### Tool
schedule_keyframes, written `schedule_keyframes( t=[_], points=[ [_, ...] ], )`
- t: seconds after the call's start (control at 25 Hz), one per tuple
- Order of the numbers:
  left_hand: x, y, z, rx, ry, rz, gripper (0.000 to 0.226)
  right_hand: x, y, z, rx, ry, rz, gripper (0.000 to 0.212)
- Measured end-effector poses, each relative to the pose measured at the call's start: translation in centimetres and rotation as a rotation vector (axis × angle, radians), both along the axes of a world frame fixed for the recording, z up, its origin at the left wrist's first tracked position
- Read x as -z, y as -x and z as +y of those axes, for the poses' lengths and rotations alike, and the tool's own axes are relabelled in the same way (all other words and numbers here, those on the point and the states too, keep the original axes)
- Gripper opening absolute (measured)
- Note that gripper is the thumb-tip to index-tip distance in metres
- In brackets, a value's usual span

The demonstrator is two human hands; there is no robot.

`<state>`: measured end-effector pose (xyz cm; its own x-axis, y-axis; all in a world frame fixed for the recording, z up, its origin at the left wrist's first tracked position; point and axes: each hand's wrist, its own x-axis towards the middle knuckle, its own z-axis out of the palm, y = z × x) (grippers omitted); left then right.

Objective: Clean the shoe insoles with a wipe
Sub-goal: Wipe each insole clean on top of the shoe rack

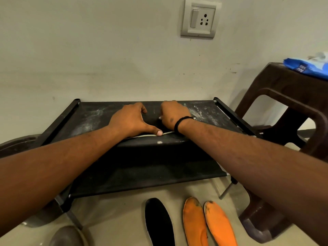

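Black insole [152, 137] lies on the rack's [88, 118] top shelf at its front edge, white rim showing. Left hand [131, 119] pins it, thumb flat on the rim, fingers curled over the far side. Right hand [172, 114] is fisted on the insole; a bit of white peeks out, probably the wipe, can't confirm. Looks like mid-scrub. Next: wipe along the length, hold steady. On the floor by the rack's front: another black insole [159, 222], two orange insoles [209, 224]. Blue wipes pack [307, 65] on the brown stool [284, 96], right.

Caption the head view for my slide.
Both hands work a black insole on a dusty black shoe rack; three more insoles lie on the floor below.
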<state>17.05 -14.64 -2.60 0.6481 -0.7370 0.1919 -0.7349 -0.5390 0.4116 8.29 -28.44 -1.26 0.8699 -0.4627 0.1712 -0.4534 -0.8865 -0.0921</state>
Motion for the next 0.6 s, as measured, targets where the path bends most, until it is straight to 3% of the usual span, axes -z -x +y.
schedule_keyframes(
  t=[0.08,0.28,0.4,0.6],
  points=[
    [0.1,0.1,-0.1,0.003,0.001,-0.013,0.111,0.1,0.3,-0.4,0.059,0.027,-0.005,0.019],
    [0.1,-0.1,0.1,0.013,0.017,-0.011,0.114,0.7,-1.1,1.4,-0.163,-0.306,-0.055,0.009],
    [0.2,0.1,0.1,0.006,0.005,-0.010,0.115,0.1,-0.2,-0.3,-0.120,-0.161,-0.014,0.011],
    [-0.1,0.3,0.3,0.011,-0.017,0.016,0.113,-1.0,2.7,-5.1,0.126,0.032,0.065,0.013]
  ],
)
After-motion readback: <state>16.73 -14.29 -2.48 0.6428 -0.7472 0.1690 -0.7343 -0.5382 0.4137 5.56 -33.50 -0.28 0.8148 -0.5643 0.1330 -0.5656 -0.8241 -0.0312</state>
